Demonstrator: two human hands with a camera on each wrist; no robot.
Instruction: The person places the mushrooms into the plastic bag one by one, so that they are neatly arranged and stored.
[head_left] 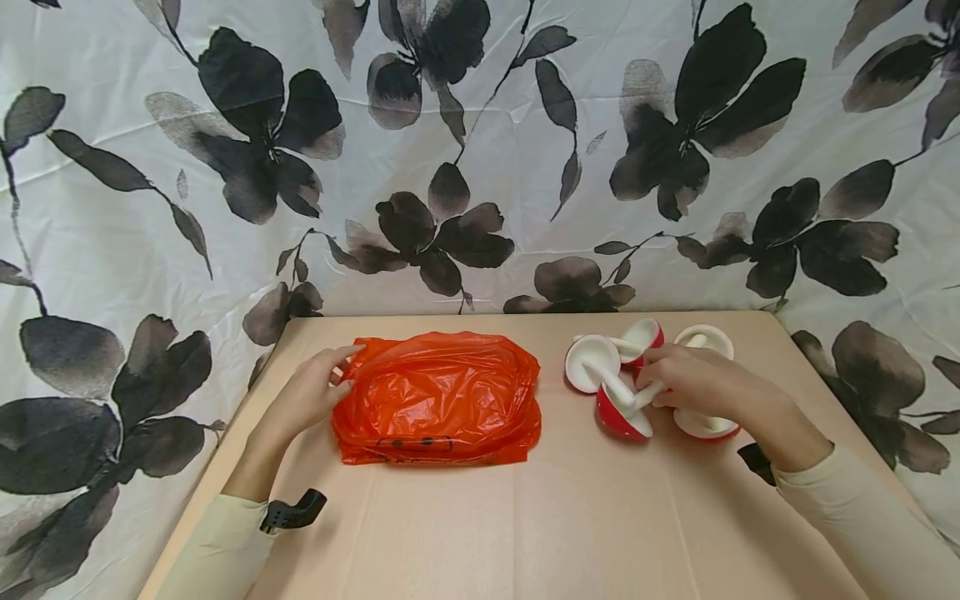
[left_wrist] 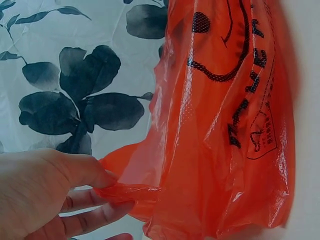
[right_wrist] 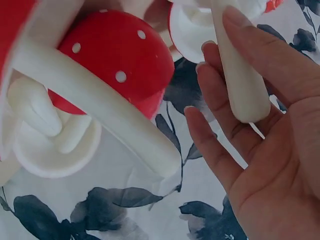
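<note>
My left hand pinches the left edge of an orange-red plastic bag between thumb and fingers. The bag lies flat and crinkled on the table; black print, part of it a curved smile line, shows on it in the left wrist view. Over a group of toy mushrooms at the right, my right hand holds one by its pale stem, thumb on one side and fingers on the other. Red caps with white dots, such as this cap, and white undersides mark the mushrooms. The hand covers part of the group.
A light wooden table carries everything. Behind and beside it hangs white cloth with dark flower prints. Beside the bag's right edge lies a white-faced mushroom, close to several others. A black strap sits on the left wrist.
</note>
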